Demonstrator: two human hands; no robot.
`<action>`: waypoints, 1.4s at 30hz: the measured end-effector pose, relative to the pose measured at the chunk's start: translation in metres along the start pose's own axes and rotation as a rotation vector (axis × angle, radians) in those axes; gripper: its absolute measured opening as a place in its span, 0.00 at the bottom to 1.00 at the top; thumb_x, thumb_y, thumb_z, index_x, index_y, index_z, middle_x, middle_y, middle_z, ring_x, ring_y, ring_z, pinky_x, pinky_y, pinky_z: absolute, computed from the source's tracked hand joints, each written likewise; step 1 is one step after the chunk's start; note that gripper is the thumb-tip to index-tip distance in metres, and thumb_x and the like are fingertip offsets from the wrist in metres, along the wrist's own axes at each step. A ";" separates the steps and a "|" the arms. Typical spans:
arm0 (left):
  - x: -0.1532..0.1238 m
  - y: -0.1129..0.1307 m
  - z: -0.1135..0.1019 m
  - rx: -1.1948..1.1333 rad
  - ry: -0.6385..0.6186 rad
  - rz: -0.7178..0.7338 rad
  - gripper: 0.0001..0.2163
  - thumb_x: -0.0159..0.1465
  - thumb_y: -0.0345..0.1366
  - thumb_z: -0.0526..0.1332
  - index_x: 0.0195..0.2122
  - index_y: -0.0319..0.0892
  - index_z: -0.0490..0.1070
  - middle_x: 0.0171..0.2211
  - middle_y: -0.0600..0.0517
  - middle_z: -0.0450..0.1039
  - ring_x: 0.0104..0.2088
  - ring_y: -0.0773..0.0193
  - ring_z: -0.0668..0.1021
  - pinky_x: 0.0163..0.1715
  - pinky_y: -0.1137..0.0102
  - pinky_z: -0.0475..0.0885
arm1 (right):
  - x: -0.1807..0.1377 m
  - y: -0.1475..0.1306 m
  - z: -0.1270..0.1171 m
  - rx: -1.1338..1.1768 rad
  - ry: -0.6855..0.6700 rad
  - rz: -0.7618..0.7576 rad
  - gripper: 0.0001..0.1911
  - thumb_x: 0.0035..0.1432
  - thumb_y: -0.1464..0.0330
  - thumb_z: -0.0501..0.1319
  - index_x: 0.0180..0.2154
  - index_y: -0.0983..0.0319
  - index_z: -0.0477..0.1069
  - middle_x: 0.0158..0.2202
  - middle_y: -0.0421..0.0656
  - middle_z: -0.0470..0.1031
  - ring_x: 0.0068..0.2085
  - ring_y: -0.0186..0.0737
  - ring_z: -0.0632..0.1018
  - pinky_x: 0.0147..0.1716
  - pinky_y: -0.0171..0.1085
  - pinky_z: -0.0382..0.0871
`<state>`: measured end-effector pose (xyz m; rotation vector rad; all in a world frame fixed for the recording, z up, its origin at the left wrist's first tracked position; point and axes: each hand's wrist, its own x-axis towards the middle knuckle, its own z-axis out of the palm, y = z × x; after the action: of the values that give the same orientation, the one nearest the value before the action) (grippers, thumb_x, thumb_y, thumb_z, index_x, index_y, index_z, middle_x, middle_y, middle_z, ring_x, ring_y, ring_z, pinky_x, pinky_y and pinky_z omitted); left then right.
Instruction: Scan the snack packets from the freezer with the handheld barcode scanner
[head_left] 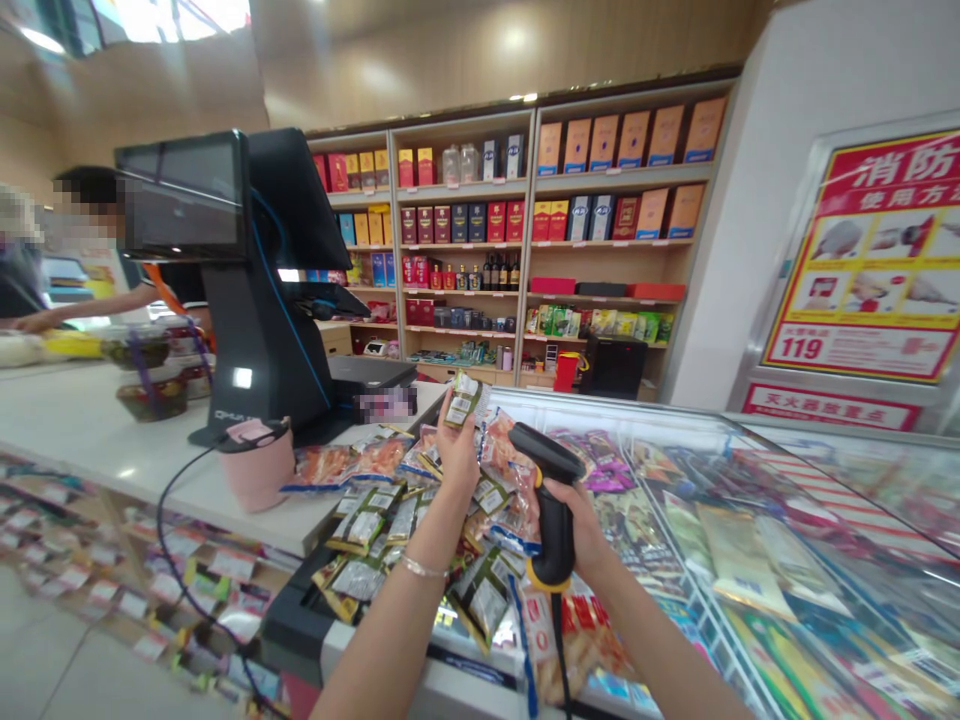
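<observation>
In the head view my left hand (457, 450) is closed on a small green and white snack packet (464, 398), its printed label side turned toward me. My right hand (581, 520) grips a black barcode scanner (553, 500) with yellow trim by its handle, and a cord hangs from its base. The scanner's head is to the right of the packet, apart from it. Below both hands lies a loose pile of green and gold snack packets (367, 515). Blue-edged clear bags of orange-brown food (501, 450) lie among them, and a larger such bag (577, 640) is under the scanner cord.
A chest freezer (720, 420) with bagged goods extends to the right. On the left counter (150, 450) stand a black checkout terminal (259, 300), a pink cup (256, 465) and stacked food tubs (150, 365). A person (97, 270) reaches across behind the terminal. Shelves of boxes (465, 222) line the back wall.
</observation>
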<state>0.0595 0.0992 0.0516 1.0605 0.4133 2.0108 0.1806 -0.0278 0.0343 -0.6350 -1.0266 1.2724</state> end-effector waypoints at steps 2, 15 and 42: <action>0.000 0.000 0.001 0.006 0.020 -0.006 0.29 0.56 0.33 0.63 0.59 0.46 0.60 0.53 0.45 0.71 0.53 0.61 0.73 0.54 0.64 0.67 | 0.001 0.001 -0.001 -0.020 -0.004 0.007 0.18 0.47 0.55 0.65 0.20 0.64 0.70 0.15 0.41 0.67 0.15 0.33 0.66 0.14 0.30 0.63; 0.001 0.000 -0.001 0.020 -0.002 0.003 0.27 0.58 0.36 0.62 0.59 0.46 0.61 0.54 0.45 0.70 0.55 0.61 0.71 0.56 0.64 0.66 | 0.000 -0.002 -0.001 -0.020 -0.039 -0.002 0.19 0.48 0.56 0.65 0.21 0.65 0.68 0.17 0.41 0.67 0.16 0.33 0.67 0.15 0.30 0.63; 0.006 0.028 0.016 -0.027 -0.022 0.063 0.31 0.57 0.31 0.62 0.62 0.48 0.55 0.59 0.47 0.65 0.56 0.61 0.71 0.54 0.66 0.68 | -0.006 -0.047 0.004 0.048 -0.095 -0.166 0.14 0.50 0.55 0.57 0.30 0.59 0.67 0.18 0.37 0.56 0.17 0.35 0.60 0.17 0.36 0.63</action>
<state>0.0565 0.0848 0.0810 1.0900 0.3442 2.0530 0.1992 -0.0448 0.0745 -0.4462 -1.1002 1.1862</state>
